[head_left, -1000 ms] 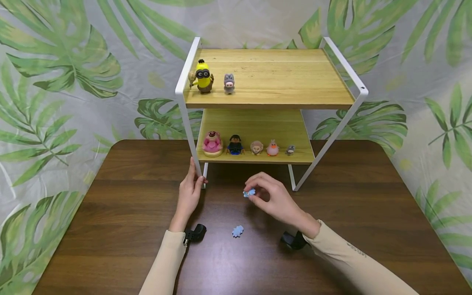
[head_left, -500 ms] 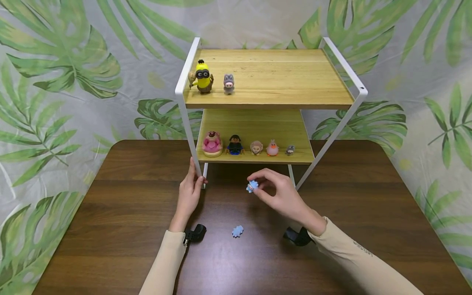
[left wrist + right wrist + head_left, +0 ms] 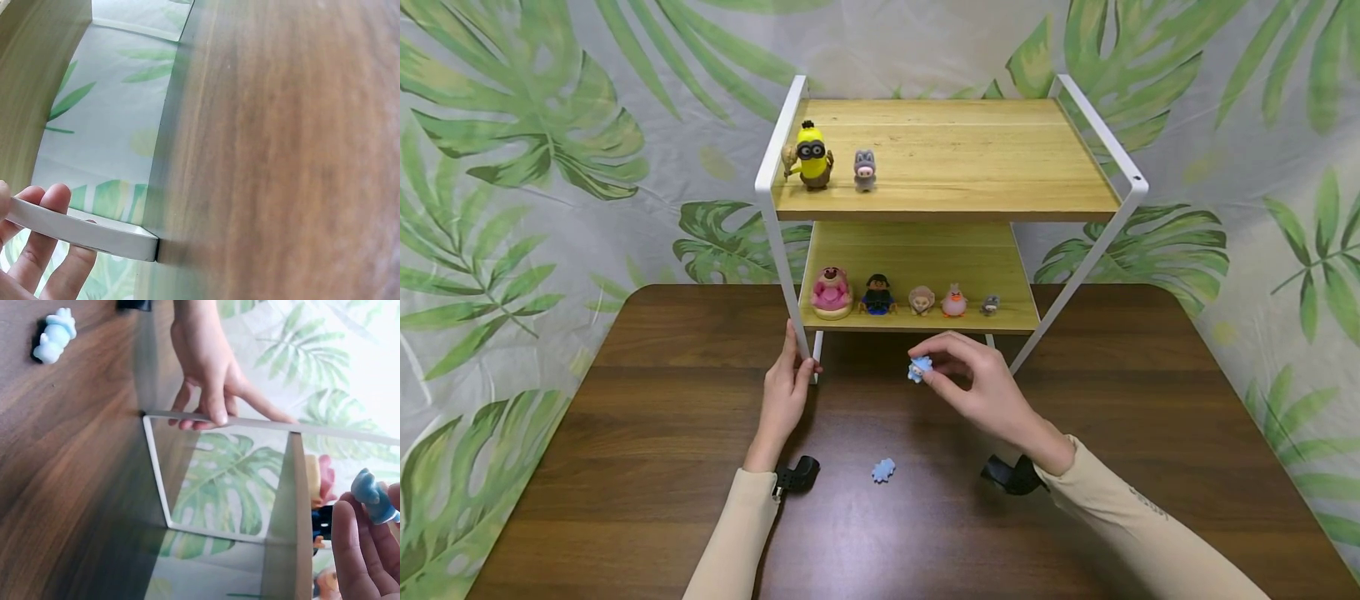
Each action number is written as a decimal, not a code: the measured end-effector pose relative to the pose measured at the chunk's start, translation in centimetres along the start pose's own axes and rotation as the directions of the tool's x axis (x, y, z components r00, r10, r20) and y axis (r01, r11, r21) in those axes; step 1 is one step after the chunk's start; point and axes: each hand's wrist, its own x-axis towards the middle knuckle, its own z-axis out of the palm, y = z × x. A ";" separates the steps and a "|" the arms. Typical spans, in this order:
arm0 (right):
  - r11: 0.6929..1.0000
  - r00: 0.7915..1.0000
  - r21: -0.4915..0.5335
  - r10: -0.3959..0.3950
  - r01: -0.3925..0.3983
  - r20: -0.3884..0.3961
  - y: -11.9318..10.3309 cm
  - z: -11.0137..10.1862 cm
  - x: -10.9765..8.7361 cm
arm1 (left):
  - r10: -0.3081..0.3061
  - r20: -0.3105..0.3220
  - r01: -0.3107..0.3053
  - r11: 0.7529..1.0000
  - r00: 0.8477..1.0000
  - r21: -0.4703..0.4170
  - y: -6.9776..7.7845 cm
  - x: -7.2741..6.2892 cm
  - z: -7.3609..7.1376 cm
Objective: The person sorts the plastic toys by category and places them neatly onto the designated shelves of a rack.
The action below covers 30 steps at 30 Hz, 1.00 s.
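In the head view my right hand [image 3: 981,387] pinches a small light-blue figurine [image 3: 919,368] between thumb and fingertips. It is held upright above the table, just in front of the lower shelf. My left hand [image 3: 784,400] holds the white front leg [image 3: 87,234] of the shelf unit at its left side. Fingers lie on both sides of that leg in the left wrist view. A second light-blue figurine [image 3: 883,470] lies on the table between the forearms.
The upper shelf [image 3: 955,158] bears a yellow goggled figurine [image 3: 813,158] and a grey figurine [image 3: 865,171]. Along the front of the lower shelf [image 3: 917,250] stand several figurines, among them a pink bear [image 3: 832,293]. The brown table [image 3: 647,467] lies under everything.
My right hand has risen slightly and moved right, toward the lower shelf. The pinched figurine has turned from lying sideways to upright. My left hand has stayed on the leg.
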 end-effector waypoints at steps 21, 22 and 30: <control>0.992 0.999 0.119 -0.028 0.032 -0.038 -1.2 -1.2 0.8 | 0.011 -0.007 -0.011 1.000 1.000 0.002 -0.2 0.1 0.1; 0.991 0.999 0.129 -0.029 0.034 -0.038 -1.3 -1.3 0.9 | 0.013 -0.007 -0.013 1.000 1.000 0.001 -0.1 0.1 0.1; 0.990 0.998 0.138 -0.033 0.042 -0.062 -2.3 -1.9 1.4 | 0.007 -0.003 -0.007 1.000 1.000 0.005 -0.1 0.0 0.0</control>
